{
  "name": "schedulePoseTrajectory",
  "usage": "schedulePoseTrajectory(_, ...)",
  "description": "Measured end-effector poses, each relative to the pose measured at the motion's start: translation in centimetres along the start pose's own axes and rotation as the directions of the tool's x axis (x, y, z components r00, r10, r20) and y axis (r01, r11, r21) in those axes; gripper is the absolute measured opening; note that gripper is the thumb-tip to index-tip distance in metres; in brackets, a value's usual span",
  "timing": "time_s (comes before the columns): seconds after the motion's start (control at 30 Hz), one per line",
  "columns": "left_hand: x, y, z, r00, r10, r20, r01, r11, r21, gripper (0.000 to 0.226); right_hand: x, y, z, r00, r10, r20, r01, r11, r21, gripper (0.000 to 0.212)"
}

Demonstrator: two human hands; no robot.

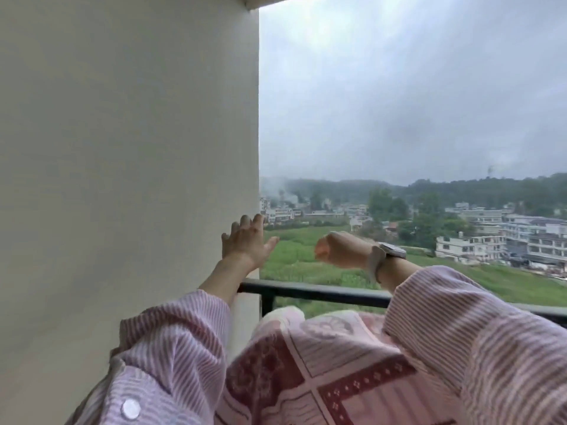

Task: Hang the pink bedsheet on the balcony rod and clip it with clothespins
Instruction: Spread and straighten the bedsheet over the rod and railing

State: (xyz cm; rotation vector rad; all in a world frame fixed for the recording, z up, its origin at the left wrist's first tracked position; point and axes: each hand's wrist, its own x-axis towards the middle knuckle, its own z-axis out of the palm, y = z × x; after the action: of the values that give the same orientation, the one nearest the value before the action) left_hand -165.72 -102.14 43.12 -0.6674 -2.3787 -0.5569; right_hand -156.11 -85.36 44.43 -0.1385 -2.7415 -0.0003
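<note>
I am looking out from a balcony, with both arms reaching forward and up past the bedsheet (331, 372), which is lying bunched low in the middle of the view between my two striped pink sleeves (171, 342); its pink and dark red patterned cloth is running from the bottom edge up to the black balcony rail (322, 292), where its far end is rising in front of the rail near the rail's left end, though I cannot tell whether it is resting on it. My left hand (247, 243) is spreading open with fingers (245, 223) splayed and thumb pointing right, holding nothing, and it is showing right at the edge of the pale wall (129, 167) that is filling the left half of the view. My right hand (339, 250) is hanging above the rail with its back turned toward me and the fingers curling away out of sight, so I cannot tell whether it is open or closed, or whether anything is in it; a pale watch (386, 256) is sitting on that wrist. Neither hand is touching the sheet. Beyond the rail a green field, low white buildings, wooded hills and a grey overcast sky are showing
</note>
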Motion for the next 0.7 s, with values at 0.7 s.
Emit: schedulePoseTrajectory(0.7, -26.4, -0.1, 5.8, 0.971, -0.223, -0.081, 0.136, 0.804, -0.579, 0.059, -21.9, -5.6, 10.2, 0.803, -0.193, -0.563, 0.089, 0.974, -0.207, 0.046)
